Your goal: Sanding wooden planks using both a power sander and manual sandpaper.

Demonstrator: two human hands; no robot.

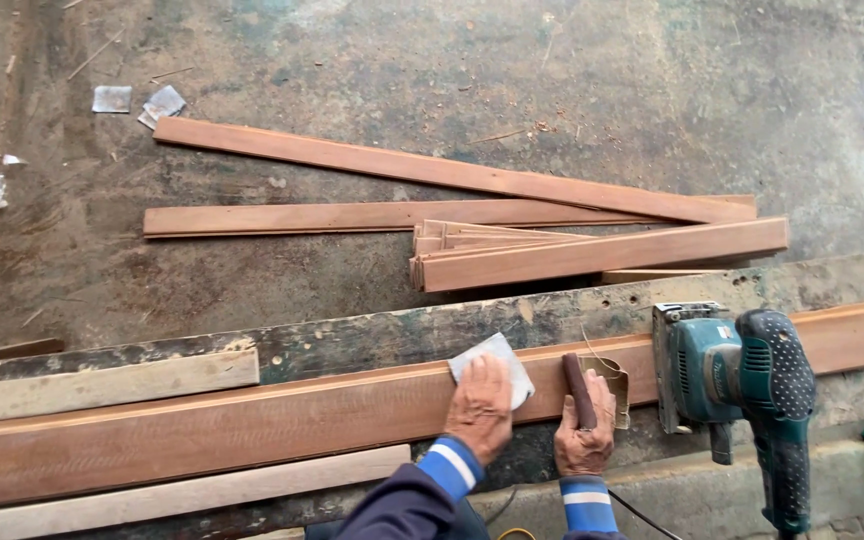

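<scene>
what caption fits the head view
Left hand presses sandpaper on a long board; right hand beside a sander.

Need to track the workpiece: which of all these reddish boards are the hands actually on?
The long reddish board on the bench; the left hand presses sandpaper on it. The other reddish boards lie on the floor.

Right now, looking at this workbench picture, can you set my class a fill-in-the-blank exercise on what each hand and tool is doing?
1. The left hand presses a pale sheet of ____ on the long board.
2. The right hand holds a short dark ____.
3. The green sander rests on the board, to the ____ of both hands.
4. More boards lie on the ____ beyond the bench.

Missing words: sandpaper; stick; right; floor
</scene>
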